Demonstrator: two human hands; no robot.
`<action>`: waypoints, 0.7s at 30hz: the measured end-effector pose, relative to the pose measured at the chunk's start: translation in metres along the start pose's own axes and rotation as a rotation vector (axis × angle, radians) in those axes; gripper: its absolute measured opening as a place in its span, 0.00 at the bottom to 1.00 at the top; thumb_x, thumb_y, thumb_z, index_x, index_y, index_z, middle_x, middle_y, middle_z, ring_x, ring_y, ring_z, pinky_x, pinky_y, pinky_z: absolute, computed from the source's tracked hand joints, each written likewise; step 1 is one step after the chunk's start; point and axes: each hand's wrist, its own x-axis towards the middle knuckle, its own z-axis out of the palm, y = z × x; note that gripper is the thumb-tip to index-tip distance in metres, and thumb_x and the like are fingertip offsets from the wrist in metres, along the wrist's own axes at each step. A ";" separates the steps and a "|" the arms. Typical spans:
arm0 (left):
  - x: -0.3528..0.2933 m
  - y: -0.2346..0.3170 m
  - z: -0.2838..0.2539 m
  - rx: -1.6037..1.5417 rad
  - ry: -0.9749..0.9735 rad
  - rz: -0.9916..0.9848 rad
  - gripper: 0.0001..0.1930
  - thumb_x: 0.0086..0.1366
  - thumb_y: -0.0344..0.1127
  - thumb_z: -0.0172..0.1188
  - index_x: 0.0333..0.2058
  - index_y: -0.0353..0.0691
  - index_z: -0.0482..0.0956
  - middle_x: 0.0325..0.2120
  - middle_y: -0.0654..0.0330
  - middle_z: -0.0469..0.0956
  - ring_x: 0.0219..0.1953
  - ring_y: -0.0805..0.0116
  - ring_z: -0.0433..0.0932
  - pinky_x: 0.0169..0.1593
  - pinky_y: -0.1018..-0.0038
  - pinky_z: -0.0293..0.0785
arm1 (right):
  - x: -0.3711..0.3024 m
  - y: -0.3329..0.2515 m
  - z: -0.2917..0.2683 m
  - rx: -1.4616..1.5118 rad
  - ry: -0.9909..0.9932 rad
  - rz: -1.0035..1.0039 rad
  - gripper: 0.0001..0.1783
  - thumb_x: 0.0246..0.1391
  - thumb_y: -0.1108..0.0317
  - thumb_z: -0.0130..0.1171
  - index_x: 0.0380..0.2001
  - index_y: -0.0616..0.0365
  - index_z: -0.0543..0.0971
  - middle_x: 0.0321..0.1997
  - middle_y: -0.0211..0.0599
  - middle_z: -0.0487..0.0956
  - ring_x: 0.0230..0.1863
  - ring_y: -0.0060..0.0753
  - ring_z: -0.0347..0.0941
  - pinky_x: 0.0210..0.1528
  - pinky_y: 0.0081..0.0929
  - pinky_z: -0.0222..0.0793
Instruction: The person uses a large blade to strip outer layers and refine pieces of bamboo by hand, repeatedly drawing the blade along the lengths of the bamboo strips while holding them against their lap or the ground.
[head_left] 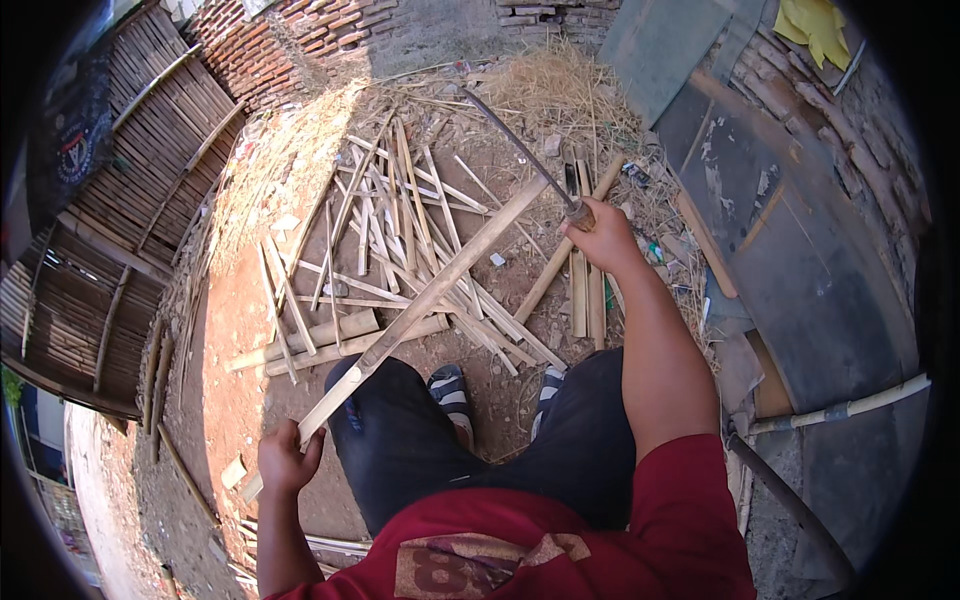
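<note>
My left hand (288,458) is closed around the lower end of a long split bamboo strip (430,300). The strip slants up to the right, passing over my left thigh, with its pale inner face showing in places. In my right hand (603,235) is the handle of a machete (520,145), gripped by closed fingers. Its dark, narrow blade points away and to the left. The strip's far end lies just left of my right hand, close to the blade; whether they touch I cannot tell.
Several thin bamboo strips (405,205) lie in a loose pile on the dirt ahead, with thick bamboo pieces (310,340) nearer me. Bamboo slat panels (165,120) stand left, dark boards (800,260) lean right. Straw (560,85) lies before a brick wall (300,45).
</note>
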 end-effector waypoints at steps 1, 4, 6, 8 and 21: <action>-0.004 -0.002 0.002 0.010 0.008 -0.038 0.23 0.58 0.42 0.72 0.21 0.39 0.65 0.12 0.52 0.67 0.16 0.45 0.72 0.23 0.55 0.66 | -0.007 -0.017 0.006 0.009 -0.001 0.015 0.31 0.51 0.60 0.70 0.57 0.61 0.78 0.45 0.54 0.84 0.48 0.51 0.82 0.51 0.40 0.76; -0.011 -0.004 0.006 -0.038 -0.016 -0.098 0.23 0.58 0.43 0.72 0.21 0.39 0.65 0.12 0.51 0.67 0.17 0.44 0.73 0.23 0.55 0.67 | -0.021 -0.070 0.003 -0.088 -0.228 -0.139 0.29 0.48 0.62 0.70 0.56 0.53 0.80 0.43 0.54 0.83 0.46 0.54 0.81 0.49 0.42 0.76; -0.012 -0.004 0.004 -0.047 -0.020 -0.088 0.24 0.58 0.43 0.72 0.20 0.39 0.65 0.11 0.51 0.67 0.17 0.44 0.72 0.23 0.56 0.67 | -0.023 -0.071 0.006 -0.113 -0.218 -0.257 0.26 0.46 0.64 0.69 0.52 0.50 0.81 0.41 0.54 0.83 0.45 0.56 0.80 0.48 0.43 0.76; -0.010 -0.004 0.004 -0.054 -0.049 -0.096 0.24 0.58 0.44 0.72 0.20 0.39 0.65 0.11 0.52 0.66 0.16 0.47 0.71 0.23 0.57 0.66 | -0.015 -0.050 0.001 -0.109 -0.192 -0.164 0.24 0.48 0.63 0.69 0.51 0.53 0.82 0.40 0.54 0.83 0.44 0.56 0.81 0.48 0.43 0.76; 0.031 -0.003 0.000 -1.455 -0.961 -0.588 0.18 0.71 0.49 0.63 0.28 0.50 0.65 0.15 0.73 0.57 0.15 0.81 0.52 0.19 0.79 0.46 | -0.015 -0.035 -0.012 0.163 0.062 0.056 0.18 0.53 0.61 0.70 0.44 0.60 0.82 0.35 0.44 0.85 0.38 0.42 0.83 0.44 0.35 0.74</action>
